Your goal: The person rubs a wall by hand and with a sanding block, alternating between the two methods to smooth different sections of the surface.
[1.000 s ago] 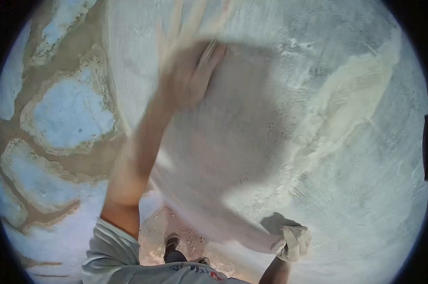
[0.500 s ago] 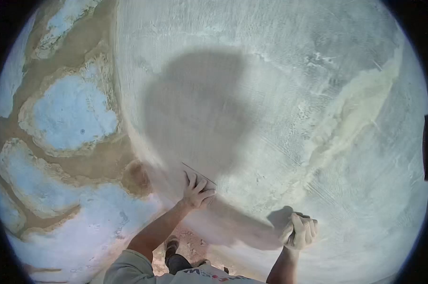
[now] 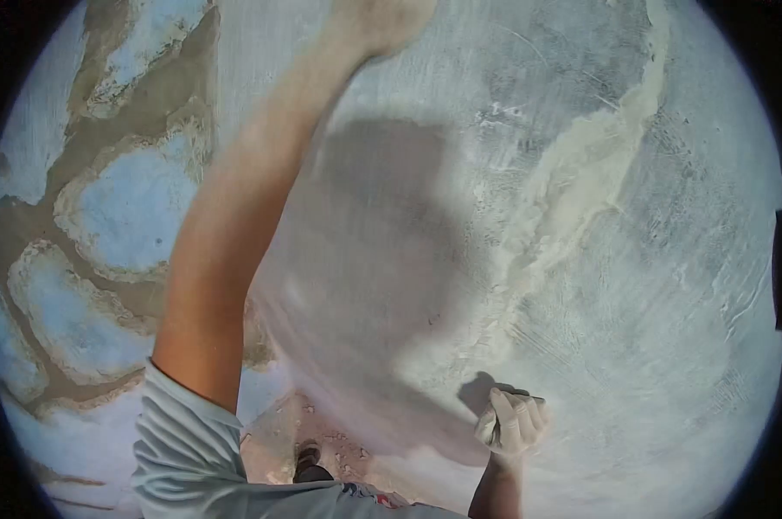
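My left arm stretches up across the wall, and my left hand [image 3: 391, 22] is at the top edge of the view. It is smeared by motion and its fingers are cut off, so what it holds, if anything, cannot be seen. Low on the right, my right hand [image 3: 514, 422] is a dusty, closed fist close to the wall surface. Its fingers curl round something I cannot make out; a small dark edge shows beside the knuckles. The pale grey plastered wall [image 3: 581, 346] fills most of the view, with my head's shadow on it.
A cream-coloured rough streak [image 3: 581, 173] runs down the wall on the right. At left are bluish stone-like patches [image 3: 136, 208] with brown joints between them. Below, a shoe [image 3: 307, 454] stands on reddish, rubble-strewn ground [image 3: 339, 437].
My left hand has swept from the lower middle up to the top edge; the thin dark-edged blade at its fingertips is out of sight. My right fist appears slightly further left as the view shifts.
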The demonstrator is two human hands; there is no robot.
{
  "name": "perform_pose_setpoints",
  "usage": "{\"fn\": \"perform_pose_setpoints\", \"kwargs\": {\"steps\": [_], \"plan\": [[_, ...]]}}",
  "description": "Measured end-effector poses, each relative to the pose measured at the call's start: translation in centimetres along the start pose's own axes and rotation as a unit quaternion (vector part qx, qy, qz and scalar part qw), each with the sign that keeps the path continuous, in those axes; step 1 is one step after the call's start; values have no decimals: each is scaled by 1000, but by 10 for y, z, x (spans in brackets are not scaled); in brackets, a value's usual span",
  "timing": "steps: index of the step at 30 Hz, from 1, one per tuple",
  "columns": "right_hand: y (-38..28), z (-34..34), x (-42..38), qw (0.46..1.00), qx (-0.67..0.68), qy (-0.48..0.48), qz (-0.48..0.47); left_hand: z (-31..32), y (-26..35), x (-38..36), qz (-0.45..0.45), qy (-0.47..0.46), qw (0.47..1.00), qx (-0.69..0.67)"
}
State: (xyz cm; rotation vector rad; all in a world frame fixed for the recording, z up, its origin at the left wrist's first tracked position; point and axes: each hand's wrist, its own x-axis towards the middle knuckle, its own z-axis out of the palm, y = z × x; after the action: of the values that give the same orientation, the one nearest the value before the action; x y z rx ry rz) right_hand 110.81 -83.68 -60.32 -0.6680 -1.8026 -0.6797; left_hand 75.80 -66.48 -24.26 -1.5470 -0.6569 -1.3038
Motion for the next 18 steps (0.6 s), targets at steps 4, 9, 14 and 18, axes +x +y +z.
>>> {"fn": "perform_pose_setpoints", "kwargs": {"steps": [4,9,14,18], "plan": [[2,3,-1,999,21,26,4,25,-20,63,17,22,1000,-2],[4,2,-4,999,42,28,1,10,55,-18,13,-21,999,-26],[7,2,-3,998,49,31,-10,-37,155,-157,-52,-125,989,52],[2,3,1,999,35,30,0,-36,199,-279,-133,-123,981,-73]]}}
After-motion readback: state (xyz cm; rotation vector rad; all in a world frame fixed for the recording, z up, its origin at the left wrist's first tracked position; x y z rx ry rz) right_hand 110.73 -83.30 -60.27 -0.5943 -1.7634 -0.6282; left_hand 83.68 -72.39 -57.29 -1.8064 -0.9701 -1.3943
